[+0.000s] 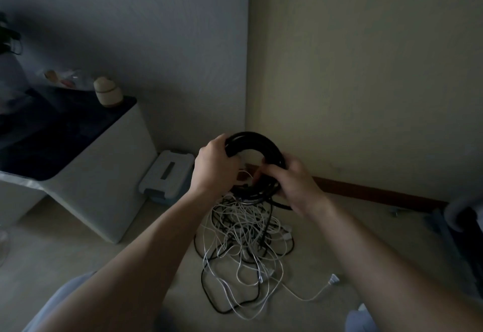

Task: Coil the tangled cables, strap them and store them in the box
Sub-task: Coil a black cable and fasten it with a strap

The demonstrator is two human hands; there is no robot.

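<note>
A thick black cable coil [257, 143] is held upright in front of me, above the floor. My left hand [213, 166] grips its left side. My right hand [292, 180] grips its lower right part, fingers curled round the strands. Below the coil a tangled heap of white and black cables [245, 237] lies on the pale floor, with a white plug [334, 279] trailing off to the right. A light plastic box with a latched lid [167, 175] stands on the floor to the left, by the wall.
A white cabinet with a dark top [86, 164] stands at the left, a small jar [107, 92] on it. The room corner and a brown skirting board [379, 192] lie behind the heap. Dark objects [462, 222] sit at the right edge.
</note>
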